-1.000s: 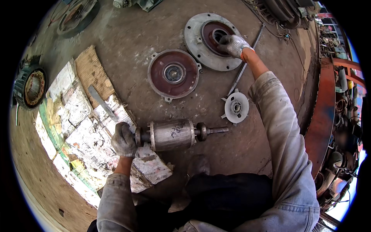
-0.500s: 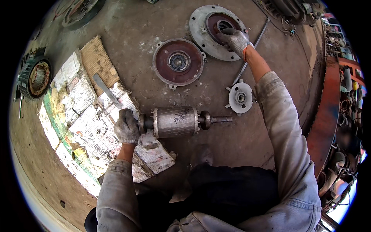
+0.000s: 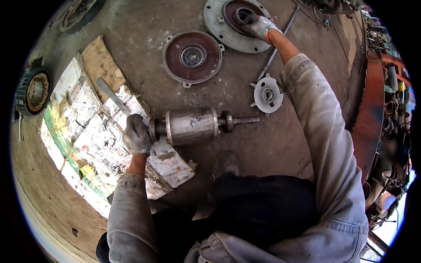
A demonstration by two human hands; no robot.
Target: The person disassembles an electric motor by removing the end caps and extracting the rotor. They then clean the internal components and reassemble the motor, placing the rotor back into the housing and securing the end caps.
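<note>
My left hand (image 3: pixel 137 135), in a dirty grey glove, is closed round the left shaft end of a motor rotor (image 3: pixel 193 126), beside its bearing (image 3: pixel 153 130). The rotor lies on its side, its bare shaft pointing right. My right hand (image 3: pixel 258 27), also gloved, reaches far forward to a large grey flanged end cover (image 3: pixel 215 27) with a dark red recess. Its fingers are curled together at the central bore; whatever they may hold is hidden. Left of that cover lies a smaller red-brown end cover (image 3: pixel 171 61) with a bearing seat in its middle.
A pale plastic fan (image 3: pixel 262 104) and a long metal bar (image 3: pixel 277 46) lie right of the covers. A flat metal strip (image 3: pixel 112 95) rests on dirty cardboard (image 3: pixel 94 131) at left. A motor stator housing (image 3: pixel 35 92) stands far left. A rusty red beam (image 3: pixel 369 118) runs along the right.
The whole scene has shifted up and slightly left in the picture. My left hand stays on the rotor shaft, and my right hand remains at the large cover's bore.
</note>
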